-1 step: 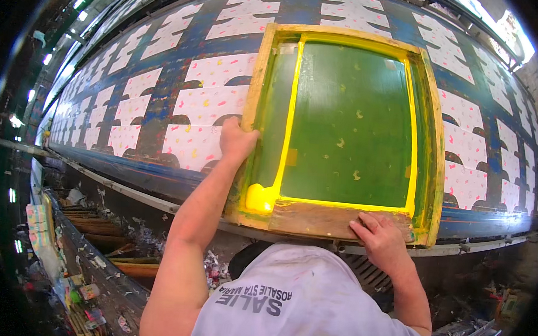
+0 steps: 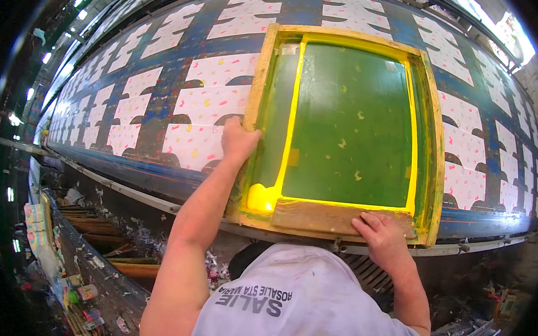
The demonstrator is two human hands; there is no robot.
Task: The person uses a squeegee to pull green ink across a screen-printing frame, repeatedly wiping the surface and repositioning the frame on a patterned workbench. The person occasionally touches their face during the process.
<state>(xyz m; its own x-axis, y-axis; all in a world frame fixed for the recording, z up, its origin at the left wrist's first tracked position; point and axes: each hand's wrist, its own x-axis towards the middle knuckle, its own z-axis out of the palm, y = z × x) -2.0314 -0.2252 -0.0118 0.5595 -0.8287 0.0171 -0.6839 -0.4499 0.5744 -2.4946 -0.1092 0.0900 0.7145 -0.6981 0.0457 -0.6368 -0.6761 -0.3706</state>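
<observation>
A wooden-framed printing screen (image 2: 351,130) with a green mesh lies over the long table in front of me. Bright yellow ink lines the inner edges of its frame, with a thick pool of ink (image 2: 261,198) in the near left corner. My left hand (image 2: 240,139) is closed round the frame's left side rail. Along the near end of the screen rests a wooden squeegee (image 2: 315,218), its blade side against the yellow line. My right hand (image 2: 387,235) grips the right part of this squeegee, thumb and fingers over its top edge.
White fabric pieces (image 2: 202,103) with pink and yellow prints lie in rows on the blue-stained table (image 2: 156,113), on both sides of the screen. A metal rail (image 2: 116,187) runs along the table's near edge. Wooden strips (image 2: 133,269) and scraps lie below at left.
</observation>
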